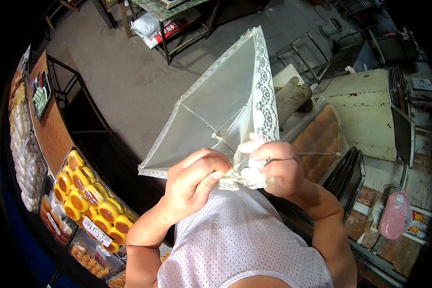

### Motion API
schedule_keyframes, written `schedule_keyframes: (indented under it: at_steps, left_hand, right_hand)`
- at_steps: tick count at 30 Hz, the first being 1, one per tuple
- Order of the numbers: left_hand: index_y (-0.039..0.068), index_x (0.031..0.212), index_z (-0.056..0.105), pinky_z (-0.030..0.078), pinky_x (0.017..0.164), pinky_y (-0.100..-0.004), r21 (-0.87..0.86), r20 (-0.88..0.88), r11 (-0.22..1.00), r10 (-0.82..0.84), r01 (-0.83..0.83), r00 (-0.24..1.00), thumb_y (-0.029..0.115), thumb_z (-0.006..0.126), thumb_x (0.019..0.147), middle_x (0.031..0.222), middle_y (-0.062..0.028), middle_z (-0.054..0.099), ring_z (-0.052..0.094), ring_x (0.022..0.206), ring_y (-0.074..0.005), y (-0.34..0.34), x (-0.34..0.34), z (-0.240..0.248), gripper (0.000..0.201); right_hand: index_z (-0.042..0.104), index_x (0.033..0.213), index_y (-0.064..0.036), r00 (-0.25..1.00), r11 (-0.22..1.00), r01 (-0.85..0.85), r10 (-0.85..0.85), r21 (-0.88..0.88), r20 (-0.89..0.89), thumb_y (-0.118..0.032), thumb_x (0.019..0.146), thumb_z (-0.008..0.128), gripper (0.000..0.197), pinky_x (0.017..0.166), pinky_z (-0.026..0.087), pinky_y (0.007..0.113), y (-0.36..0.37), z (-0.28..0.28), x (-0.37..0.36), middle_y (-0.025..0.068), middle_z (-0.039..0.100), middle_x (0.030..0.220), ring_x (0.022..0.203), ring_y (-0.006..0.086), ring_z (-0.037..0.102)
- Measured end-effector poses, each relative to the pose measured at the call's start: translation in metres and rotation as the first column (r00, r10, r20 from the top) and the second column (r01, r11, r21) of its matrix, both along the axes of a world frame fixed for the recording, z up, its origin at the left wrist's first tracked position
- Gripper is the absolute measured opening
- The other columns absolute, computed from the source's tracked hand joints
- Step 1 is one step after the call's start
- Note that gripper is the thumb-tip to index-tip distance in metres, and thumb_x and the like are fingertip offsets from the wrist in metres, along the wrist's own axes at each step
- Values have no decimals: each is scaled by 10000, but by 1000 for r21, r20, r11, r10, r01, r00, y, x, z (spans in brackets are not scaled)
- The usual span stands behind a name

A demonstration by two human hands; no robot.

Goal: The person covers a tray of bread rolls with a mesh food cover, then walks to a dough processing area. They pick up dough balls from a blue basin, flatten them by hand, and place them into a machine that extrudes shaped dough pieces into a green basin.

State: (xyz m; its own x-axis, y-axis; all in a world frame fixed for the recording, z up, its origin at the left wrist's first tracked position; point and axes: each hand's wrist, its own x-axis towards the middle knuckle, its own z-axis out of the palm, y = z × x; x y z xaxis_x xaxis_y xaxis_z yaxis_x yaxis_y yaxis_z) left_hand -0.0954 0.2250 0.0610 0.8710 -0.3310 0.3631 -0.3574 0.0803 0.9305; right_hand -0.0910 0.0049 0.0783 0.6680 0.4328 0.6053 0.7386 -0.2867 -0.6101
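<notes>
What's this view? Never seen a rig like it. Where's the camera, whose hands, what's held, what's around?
There is no robot here: these are a person's own bare hands. The one picture comes from a wide fisheye camera worn on the head, looking down, so straight edges bend near the rim and the white shirt at the bottom is the wearer's.

The left hand and right hand both grip the gathered near edge of a white mesh cover with lace trim and thin ribs, spread out like an umbrella.

To the left are round yellow cakes in clear wrapping, beside a brown board. To the right, golden-brown buns show through a sheer covering, with a worn mitt just beyond.
</notes>
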Motion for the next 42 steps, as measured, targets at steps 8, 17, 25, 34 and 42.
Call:
schedule_keyframes:
  at_steps: [8, 17, 25, 34, 42]
  left_hand:
    - [16, 948, 636, 518, 686, -346, 99, -73, 989, -106, 113, 992, 59, 648, 895, 888, -110, 641, 649, 790, -277, -12, 14, 4, 69]
    - [-3, 940, 653, 517, 710, -328, 100, -192, 971, -194, 216, 962, 70, 652, 895, 872, -113, 670, 661, 790, -252, -17, 31, -6, 86]
    - [14, 925, 623, 470, 639, -341, 111, -293, 916, -341, 386, 893, 24, 644, 857, 745, -140, 590, 579, 663, -275, -18, 47, -13, 72]
    - [6, 942, 625, 463, 628, -345, 77, -278, 903, -388, 424, 878, -16, 631, 840, 746, -156, 572, 555, 642, -272, -17, 48, -10, 104]
    - [38, 1034, 678, 500, 690, -285, 121, -337, 879, -400, 460, 852, -16, 596, 867, 773, -88, 654, 615, 711, -137, -12, 45, -14, 194]
  right_hand:
    - [430, 950, -69, 988, 980, 78, -52, 182, -143, 95, 821, 667, 316, 769, 556, 363, -4, -16, 5, 158, 632, 959, 888, 264, 678]
    - [459, 937, -45, 975, 987, 58, -23, 153, -222, 126, 812, 633, 275, 717, 534, 329, -10, -13, 12, 153, 639, 905, 792, 249, 660]
    - [461, 917, -23, 887, 992, 38, 21, 119, -461, 114, 787, 650, 267, 682, 512, 318, -11, -8, 22, 136, 627, 844, 742, 220, 628]
    - [481, 922, -30, 878, 990, 47, 21, 130, -477, 59, 793, 704, 273, 666, 497, 294, -9, -2, 25, 104, 632, 824, 723, 180, 618]
    - [626, 965, 29, 616, 999, 52, -26, 8, -787, -79, 904, 663, 130, 677, 477, 249, 2, 26, 30, 38, 631, 790, 755, 54, 555]
